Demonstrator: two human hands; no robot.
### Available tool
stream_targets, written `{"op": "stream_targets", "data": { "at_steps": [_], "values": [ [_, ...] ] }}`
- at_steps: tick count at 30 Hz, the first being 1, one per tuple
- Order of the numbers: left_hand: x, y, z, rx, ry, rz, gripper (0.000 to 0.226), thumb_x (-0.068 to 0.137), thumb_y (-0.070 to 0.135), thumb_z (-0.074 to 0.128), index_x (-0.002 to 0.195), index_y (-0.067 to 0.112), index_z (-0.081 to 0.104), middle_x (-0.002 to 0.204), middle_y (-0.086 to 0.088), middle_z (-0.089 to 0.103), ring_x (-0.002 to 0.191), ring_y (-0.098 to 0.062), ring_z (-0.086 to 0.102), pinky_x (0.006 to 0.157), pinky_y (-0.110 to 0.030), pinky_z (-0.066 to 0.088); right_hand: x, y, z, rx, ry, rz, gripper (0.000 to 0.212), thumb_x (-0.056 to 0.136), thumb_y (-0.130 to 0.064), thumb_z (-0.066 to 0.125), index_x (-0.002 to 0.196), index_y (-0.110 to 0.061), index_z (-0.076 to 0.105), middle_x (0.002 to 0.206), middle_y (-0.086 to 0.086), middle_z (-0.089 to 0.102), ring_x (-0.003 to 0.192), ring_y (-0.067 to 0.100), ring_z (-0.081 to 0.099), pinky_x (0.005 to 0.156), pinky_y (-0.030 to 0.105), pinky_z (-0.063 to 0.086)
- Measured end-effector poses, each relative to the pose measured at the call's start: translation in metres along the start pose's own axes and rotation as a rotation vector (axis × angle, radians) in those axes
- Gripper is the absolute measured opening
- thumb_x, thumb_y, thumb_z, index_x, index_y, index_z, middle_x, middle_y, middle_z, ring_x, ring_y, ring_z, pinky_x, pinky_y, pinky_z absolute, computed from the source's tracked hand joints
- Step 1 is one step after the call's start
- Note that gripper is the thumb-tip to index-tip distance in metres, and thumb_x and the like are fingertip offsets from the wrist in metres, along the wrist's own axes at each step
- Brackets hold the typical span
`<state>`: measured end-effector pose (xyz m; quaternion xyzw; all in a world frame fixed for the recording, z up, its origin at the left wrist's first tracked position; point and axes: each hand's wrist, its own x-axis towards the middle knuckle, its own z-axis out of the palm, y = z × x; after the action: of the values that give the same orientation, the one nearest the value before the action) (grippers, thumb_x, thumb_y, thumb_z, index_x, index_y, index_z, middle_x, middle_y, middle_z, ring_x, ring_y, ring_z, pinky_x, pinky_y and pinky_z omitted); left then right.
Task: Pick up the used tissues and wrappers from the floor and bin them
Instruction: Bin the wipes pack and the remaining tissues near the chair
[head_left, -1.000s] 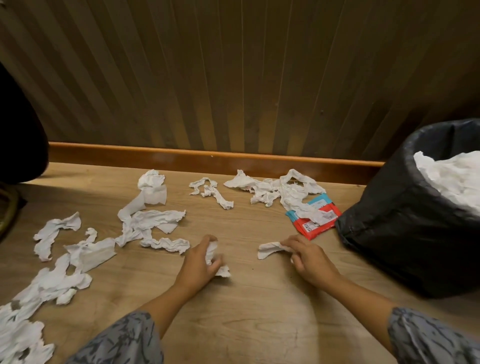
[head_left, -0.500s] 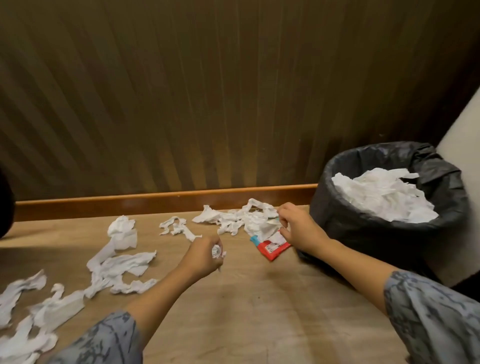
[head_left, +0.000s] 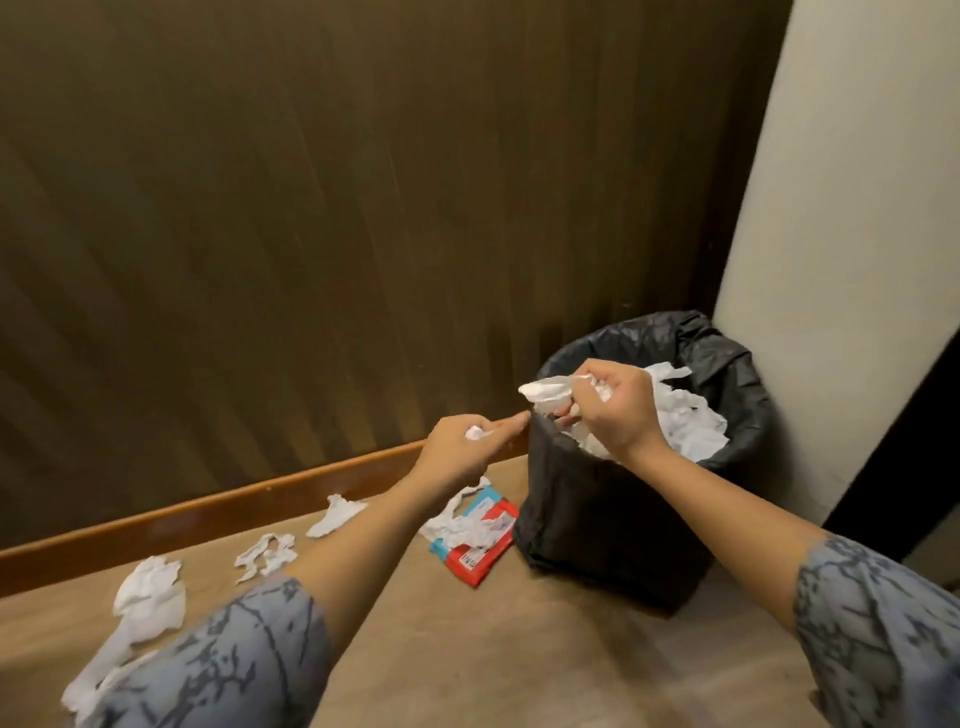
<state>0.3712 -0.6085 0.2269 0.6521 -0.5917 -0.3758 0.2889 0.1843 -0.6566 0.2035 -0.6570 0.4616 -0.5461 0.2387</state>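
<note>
My right hand (head_left: 615, 410) is above the near rim of the black-lined bin (head_left: 597, 519), closed on a crumpled white tissue (head_left: 548, 392) that sticks out to the left. My left hand (head_left: 460, 452) hovers just left of the bin's rim, closed on a small wad of tissue (head_left: 475, 432). White tissues (head_left: 691, 421) fill the bin. On the floor beside the bin lies a red and blue wrapper (head_left: 475, 553) with a tissue strip (head_left: 457, 525) draped on it. More tissues lie further left: one (head_left: 335, 514) near the skirting, a torn one (head_left: 265, 553), a larger one (head_left: 148, 592).
A dark ribbed wall panel (head_left: 363, 208) with an orange wooden skirting (head_left: 182, 519) runs behind the floor. A cream wall or pillar (head_left: 841, 234) stands right behind the bin. Wooden floor (head_left: 493, 649) lies in front of the bin.
Both hands rose from the floor and moved right with their tissues; the right hand now is over the bin, the left beside its rim. The view swung right and up.
</note>
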Motion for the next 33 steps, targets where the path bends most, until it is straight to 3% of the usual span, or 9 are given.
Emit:
{"op": "stream_targets", "data": {
  "at_steps": [5, 8, 10, 12, 15, 18, 23, 27, 33],
  "values": [
    [0.024, 0.055, 0.052, -0.369, -0.028, -0.100, 0.007, 0.089, 0.014, 0.055, 0.082, 0.015, 0.056, 0.079, -0.002, 0.054, 0.067, -0.012, 0.051, 0.060, -0.026, 0.044, 0.015, 0.019, -0.049, -0.025, 0.320, 0.166, 0.054, 0.085, -0.038, 0.070, 0.055, 0.001, 0.050, 0.046, 0.011, 0.052, 0.043, 0.021, 0.057, 0.041, 0.030, 0.043],
    [0.049, 0.075, 0.077, -0.391, -0.003, -0.118, 0.026, 0.086, -0.005, 0.045, 0.081, 0.021, 0.048, 0.078, -0.002, 0.050, 0.066, -0.014, 0.051, 0.059, -0.028, 0.048, 0.026, 0.037, -0.067, -0.135, 0.433, 0.241, 0.029, 0.080, -0.019, 0.066, 0.063, -0.001, 0.051, 0.056, 0.012, 0.055, 0.053, 0.026, 0.051, 0.053, 0.043, 0.047],
    [0.064, 0.081, 0.088, -0.322, 0.033, -0.104, 0.026, 0.084, -0.003, 0.046, 0.085, 0.023, 0.046, 0.091, -0.006, 0.052, 0.079, -0.021, 0.054, 0.072, -0.036, 0.053, 0.029, 0.043, -0.075, -0.126, 0.443, 0.330, 0.009, 0.079, -0.011, 0.062, 0.079, -0.006, 0.054, 0.071, 0.006, 0.058, 0.064, 0.024, 0.057, 0.054, 0.042, 0.053],
    [0.074, 0.086, 0.092, -0.234, 0.032, -0.085, 0.031, 0.082, -0.001, 0.050, 0.105, 0.020, 0.048, 0.096, -0.005, 0.052, 0.085, -0.020, 0.052, 0.076, -0.037, 0.051, 0.030, 0.042, -0.080, -0.047, 0.422, 0.380, 0.020, 0.085, -0.008, 0.062, 0.100, -0.013, 0.051, 0.093, 0.004, 0.058, 0.075, 0.020, 0.060, 0.055, 0.038, 0.057],
    [0.080, 0.095, 0.091, -0.075, -0.020, -0.033, 0.078, 0.086, 0.005, 0.057, 0.148, 0.024, 0.014, 0.096, 0.004, 0.049, 0.076, -0.016, 0.052, 0.066, -0.029, 0.047, 0.034, 0.046, -0.084, -0.071, 0.378, 0.365, 0.030, 0.086, -0.016, 0.071, 0.107, -0.014, 0.050, 0.096, -0.002, 0.054, 0.082, 0.014, 0.053, 0.063, 0.023, 0.042],
    [0.081, 0.096, 0.087, 0.103, -0.083, 0.044, 0.083, 0.088, 0.014, 0.064, 0.152, 0.017, 0.011, 0.145, -0.005, 0.040, 0.100, -0.020, 0.057, 0.061, -0.018, 0.044, 0.039, 0.049, -0.080, -0.142, 0.265, 0.375, 0.046, 0.080, -0.040, 0.076, 0.108, -0.011, 0.054, 0.100, 0.003, 0.057, 0.086, 0.016, 0.052, 0.068, 0.023, 0.038],
    [0.070, 0.064, 0.062, 0.255, -0.069, 0.104, 0.060, 0.089, 0.022, 0.064, 0.141, 0.015, 0.036, 0.145, -0.007, 0.042, 0.098, -0.010, 0.050, 0.071, -0.015, 0.044, 0.047, 0.047, -0.054, -0.319, 0.144, 0.430, 0.075, 0.081, -0.070, 0.055, 0.138, -0.024, 0.039, 0.148, 0.010, 0.034, 0.135, 0.030, 0.033, 0.109, 0.051, 0.030],
    [0.055, 0.028, 0.027, 0.248, -0.026, 0.060, 0.051, 0.090, 0.025, 0.064, 0.135, 0.015, 0.043, 0.138, -0.005, 0.049, 0.121, -0.022, 0.050, 0.086, -0.026, 0.044, 0.038, 0.030, -0.022, -0.525, 0.119, 0.217, 0.046, 0.091, -0.053, 0.053, 0.128, -0.025, 0.051, 0.153, 0.010, 0.031, 0.144, 0.030, 0.019, 0.117, 0.056, 0.003],
    [0.029, -0.046, -0.029, 0.215, 0.129, 0.014, 0.028, 0.089, 0.015, 0.063, 0.117, 0.014, 0.061, 0.110, -0.004, 0.067, 0.093, -0.010, 0.061, 0.083, -0.024, 0.052, 0.007, -0.005, 0.050, -0.431, -0.012, -0.277, 0.016, 0.087, -0.031, 0.061, 0.100, -0.023, 0.065, 0.129, 0.002, 0.058, 0.136, 0.023, 0.037, 0.118, 0.052, 0.014]
  ]
}}
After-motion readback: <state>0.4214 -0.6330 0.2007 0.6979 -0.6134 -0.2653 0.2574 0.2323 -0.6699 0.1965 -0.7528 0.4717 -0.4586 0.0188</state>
